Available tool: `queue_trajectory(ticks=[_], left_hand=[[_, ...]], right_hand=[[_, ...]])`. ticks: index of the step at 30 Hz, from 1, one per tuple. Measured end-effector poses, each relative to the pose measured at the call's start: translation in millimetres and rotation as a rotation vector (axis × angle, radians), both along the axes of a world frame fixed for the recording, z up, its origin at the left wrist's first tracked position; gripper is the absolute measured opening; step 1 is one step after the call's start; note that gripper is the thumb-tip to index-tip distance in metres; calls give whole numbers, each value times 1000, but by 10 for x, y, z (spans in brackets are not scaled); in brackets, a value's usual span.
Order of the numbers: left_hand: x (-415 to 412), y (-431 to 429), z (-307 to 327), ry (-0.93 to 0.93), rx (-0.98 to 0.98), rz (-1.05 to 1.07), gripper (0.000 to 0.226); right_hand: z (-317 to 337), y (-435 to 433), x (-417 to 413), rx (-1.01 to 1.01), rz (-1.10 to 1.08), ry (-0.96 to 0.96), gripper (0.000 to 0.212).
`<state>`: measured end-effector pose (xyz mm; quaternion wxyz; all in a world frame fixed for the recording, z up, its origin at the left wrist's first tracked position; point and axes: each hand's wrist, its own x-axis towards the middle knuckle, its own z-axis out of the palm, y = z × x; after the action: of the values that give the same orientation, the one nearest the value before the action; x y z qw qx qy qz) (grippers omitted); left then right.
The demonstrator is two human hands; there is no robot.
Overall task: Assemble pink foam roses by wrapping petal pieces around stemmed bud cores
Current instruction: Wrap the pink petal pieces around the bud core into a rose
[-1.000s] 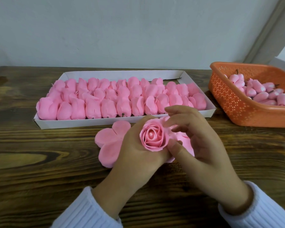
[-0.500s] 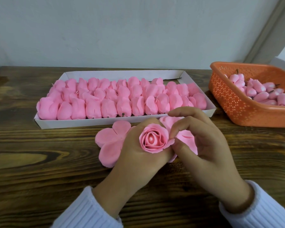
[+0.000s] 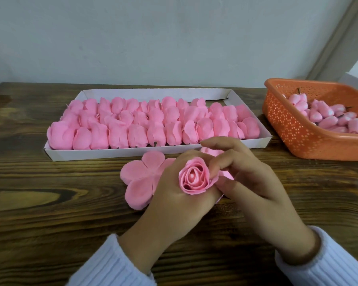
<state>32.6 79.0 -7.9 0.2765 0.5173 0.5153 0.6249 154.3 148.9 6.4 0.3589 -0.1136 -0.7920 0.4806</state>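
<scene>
Rose in work: the left hand [image 3: 174, 195] is closed around the rose [image 3: 195, 178]; the right hand [image 3: 250, 182] pinches its outer petal.
Done: white tray [image 3: 95, 155] full of roses.
Left: flat petal piece [image 3: 141, 178] on the table, bud cores [image 3: 331, 118] in the orange basket [image 3: 297, 133].

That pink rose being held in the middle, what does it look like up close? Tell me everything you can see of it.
The rose is soft pink, foam-like, with thin petals spiralled around a paler rounded bud at its centre. It points up toward the camera. The left hand cups it from below, hiding any stem. The right hand pinches its outer right petal between thumb and fingers. It is held above flat petal pieces lying on the wooden table.
</scene>
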Motion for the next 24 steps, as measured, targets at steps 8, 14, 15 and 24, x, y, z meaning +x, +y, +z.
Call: queue_trajectory(ticks=[8, 14, 15, 24], left_hand=[[16, -68, 119, -70, 168, 14, 14], [14, -96, 110, -180, 92, 13, 9], [14, -90, 99, -181, 95, 27, 8], [32, -46, 70, -435, 71, 58, 12]], right_hand=[[-50, 33, -53, -537, -108, -10, 15], [-34, -113, -102, -853, 255, -200, 37], [-39, -107, -106, -894, 288, -188, 35], [-48, -34, -121, -1210, 372, -178, 17]])
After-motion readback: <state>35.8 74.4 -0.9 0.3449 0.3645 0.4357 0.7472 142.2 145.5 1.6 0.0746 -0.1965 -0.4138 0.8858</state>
